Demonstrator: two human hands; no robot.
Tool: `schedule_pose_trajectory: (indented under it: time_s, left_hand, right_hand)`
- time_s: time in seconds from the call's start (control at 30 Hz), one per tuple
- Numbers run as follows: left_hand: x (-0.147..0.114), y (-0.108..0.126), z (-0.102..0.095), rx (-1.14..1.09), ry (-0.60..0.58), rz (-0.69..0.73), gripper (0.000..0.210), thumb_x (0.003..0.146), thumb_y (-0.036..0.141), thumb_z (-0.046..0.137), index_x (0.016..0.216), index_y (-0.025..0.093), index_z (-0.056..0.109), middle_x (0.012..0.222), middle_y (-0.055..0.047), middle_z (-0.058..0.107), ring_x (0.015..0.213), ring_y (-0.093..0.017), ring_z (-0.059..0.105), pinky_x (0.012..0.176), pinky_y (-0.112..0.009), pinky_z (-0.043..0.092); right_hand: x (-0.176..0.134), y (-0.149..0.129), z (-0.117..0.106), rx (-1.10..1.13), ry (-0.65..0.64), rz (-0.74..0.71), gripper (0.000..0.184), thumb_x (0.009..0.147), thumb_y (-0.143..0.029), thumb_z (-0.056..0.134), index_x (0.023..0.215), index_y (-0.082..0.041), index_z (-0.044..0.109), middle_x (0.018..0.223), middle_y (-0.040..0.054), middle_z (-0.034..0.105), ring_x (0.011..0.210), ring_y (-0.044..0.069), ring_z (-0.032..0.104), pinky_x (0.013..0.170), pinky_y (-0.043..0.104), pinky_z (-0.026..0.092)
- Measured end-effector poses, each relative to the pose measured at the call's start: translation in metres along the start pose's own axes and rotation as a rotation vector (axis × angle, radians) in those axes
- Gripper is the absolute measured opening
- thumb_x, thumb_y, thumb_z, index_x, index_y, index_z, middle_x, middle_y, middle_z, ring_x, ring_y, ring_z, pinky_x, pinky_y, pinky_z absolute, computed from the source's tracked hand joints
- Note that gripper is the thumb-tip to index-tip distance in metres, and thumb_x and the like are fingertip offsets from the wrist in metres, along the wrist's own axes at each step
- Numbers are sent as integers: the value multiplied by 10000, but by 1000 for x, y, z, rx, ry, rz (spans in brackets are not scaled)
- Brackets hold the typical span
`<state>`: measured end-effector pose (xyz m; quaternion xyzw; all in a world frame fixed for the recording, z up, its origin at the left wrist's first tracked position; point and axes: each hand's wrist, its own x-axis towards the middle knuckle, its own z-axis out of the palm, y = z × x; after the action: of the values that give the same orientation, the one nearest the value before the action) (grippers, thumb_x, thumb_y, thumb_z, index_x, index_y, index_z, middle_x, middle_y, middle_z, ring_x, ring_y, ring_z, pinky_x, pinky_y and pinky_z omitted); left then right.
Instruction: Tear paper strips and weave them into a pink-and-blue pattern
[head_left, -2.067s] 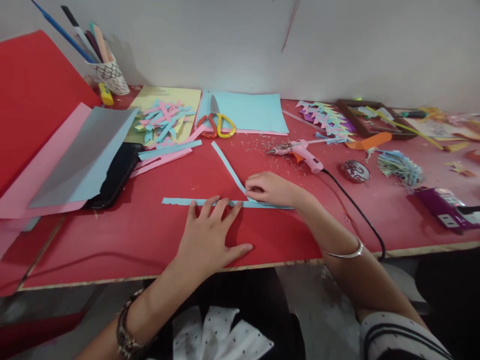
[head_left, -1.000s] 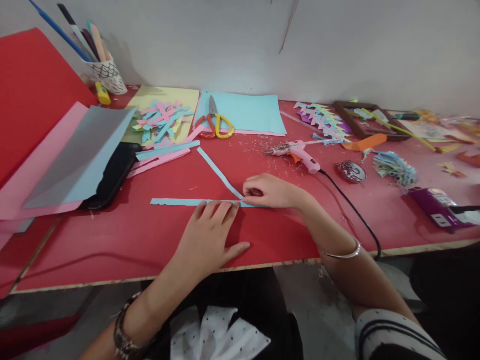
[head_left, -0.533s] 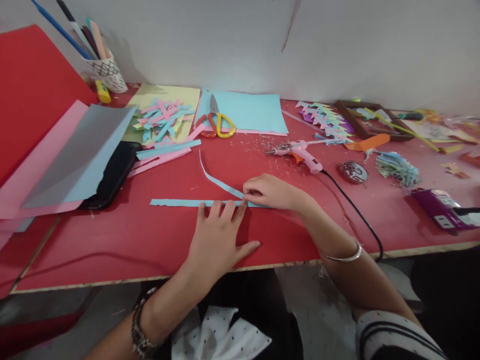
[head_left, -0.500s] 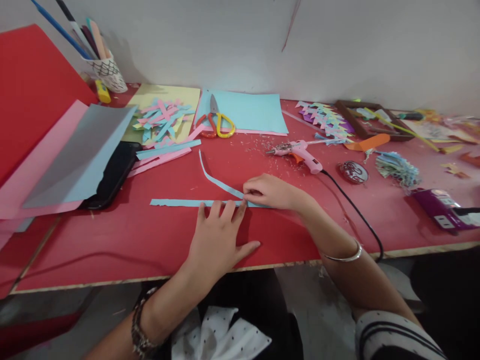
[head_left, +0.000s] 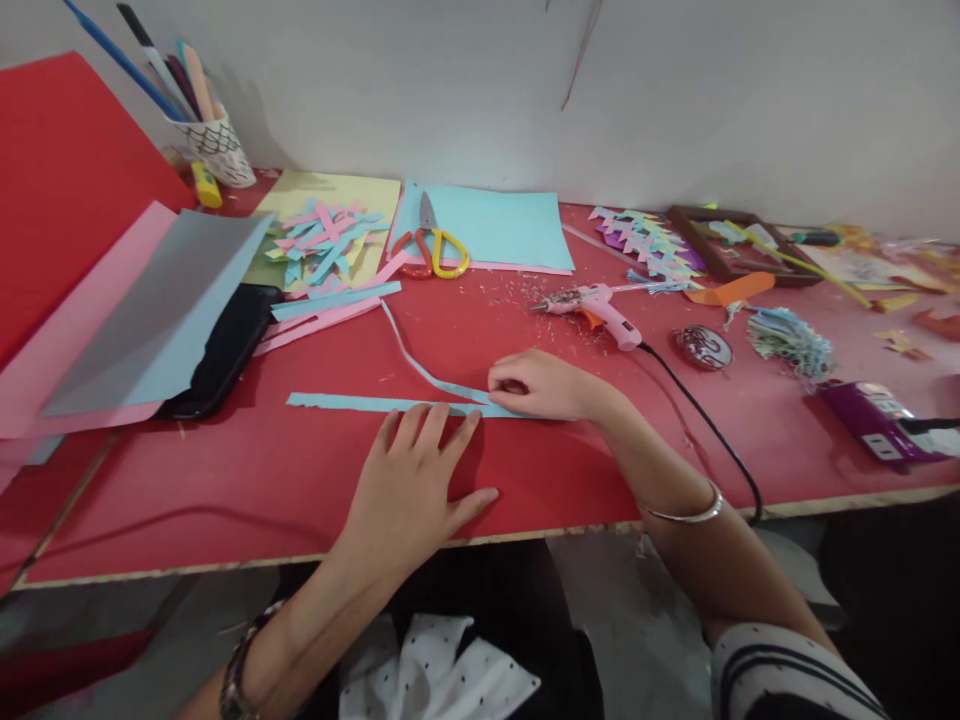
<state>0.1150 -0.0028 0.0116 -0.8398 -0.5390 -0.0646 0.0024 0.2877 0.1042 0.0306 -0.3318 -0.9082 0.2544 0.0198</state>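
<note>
Head: blue strip [head_left: 337,402] farther left

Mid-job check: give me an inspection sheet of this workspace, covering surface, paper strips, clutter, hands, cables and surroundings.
Surface: red tabletop, small shavings scattered near the nozzle of the glue gun.
Job's things: wide blue strip lying flat; narrow blue strip, bent, running to the right hand.
Clutter: scissors on blue paper; heap of cut strips on yellow paper.
Hands: left hand spread, fingertips on the wide blue strip; right hand closed on the narrow blue strip.
Cables: black cord from the glue gun to the table's front edge.
Surroundings: grey wall behind.
</note>
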Motion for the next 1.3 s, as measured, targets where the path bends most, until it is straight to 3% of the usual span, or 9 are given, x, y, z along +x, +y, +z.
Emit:
schedule_pose_trajectory:
  time_s: [0.17, 0.8, 1.0, 1.3]
  left_hand:
    - [-2, 1, 3, 21, 46, 37, 591, 793, 520, 441, 1198, 94, 504, 1101, -155, 552, 1024, -291, 474, 901, -421, 386]
    - [2, 7, -3, -69, -66, -21, 611, 736, 549, 519, 1222, 180, 490, 1050, -108, 564, 1019, -307, 459, 896, -480, 375]
    - [2, 6, -3, -67, -87, -18, 630, 748, 557, 497, 1245, 172, 470, 1094, -114, 555, 1035, -311, 445, 917, -489, 359]
    - [2, 7, -2, -41, -80, -4, 629, 745, 580, 483, 1263, 225, 452, 1100, -105, 547, 1048, -311, 436, 919, -506, 350]
  right_hand:
    - [4, -10, 7, 15, 38, 26, 182, 779, -205, 433, 610, -150, 471, 585, -26, 453, 545, 74, 371, 559, 215, 238]
    - [5, -15, 8, 26, 36, 44, 221, 732, -189, 433, 542, -172, 322, 531, -44, 362, 518, 69, 322, 538, 231, 211]
    - [3, -14, 8, 55, 60, 95, 179, 726, -175, 438, 554, -164, 387, 527, -42, 397, 510, 66, 346, 529, 216, 225]
    - [0, -13, 2, 1, -29, 21, 221, 764, -223, 447, 556, -154, 415, 552, -34, 413, 526, 63, 346, 542, 216, 221]
